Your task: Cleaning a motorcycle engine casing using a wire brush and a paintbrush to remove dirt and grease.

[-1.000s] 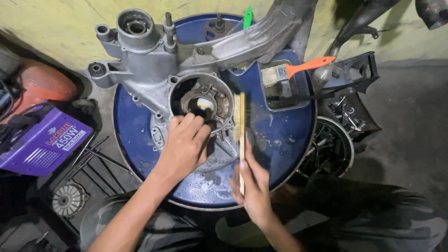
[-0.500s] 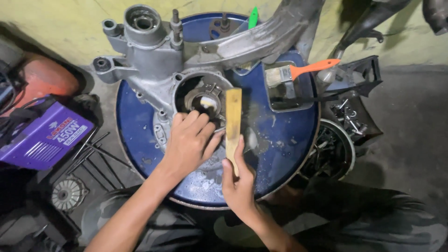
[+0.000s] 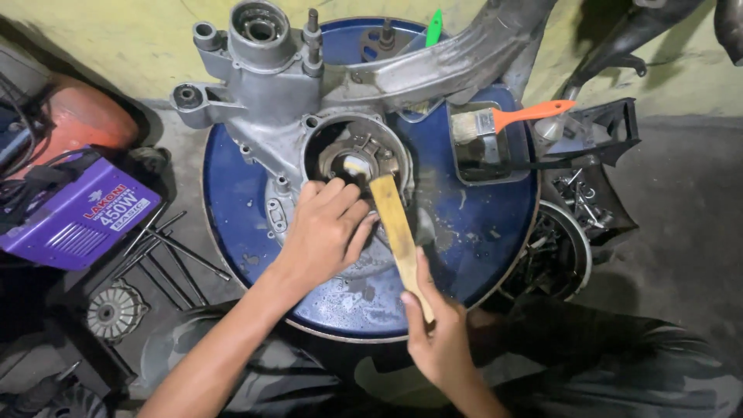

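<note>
A grey metal engine casing [image 3: 271,101] lies across a round blue drum top [image 3: 480,232]. My left hand [image 3: 329,228] rests on the casing's lower rim, its fingers at the edge of the round opening [image 3: 356,159]. My right hand [image 3: 441,333] grips the lower end of a flat wooden stick [image 3: 396,232]. The stick slants up and left, and its tip reaches the edge of that opening beside my left fingertips.
An orange-handled paintbrush [image 3: 503,120] lies over a small square tray [image 3: 484,147] on the drum. A purple box-shaped machine [image 3: 73,213] and thin metal rods [image 3: 174,248] lie at left. A round part [image 3: 112,310] sits lower left. A bowl of small hardware [image 3: 565,248] stands at right.
My right hand has swung the stick from upright to a leftward slant, bringing its tip to the casing's opening. My left hand stays on the casing. The view has shifted slightly.
</note>
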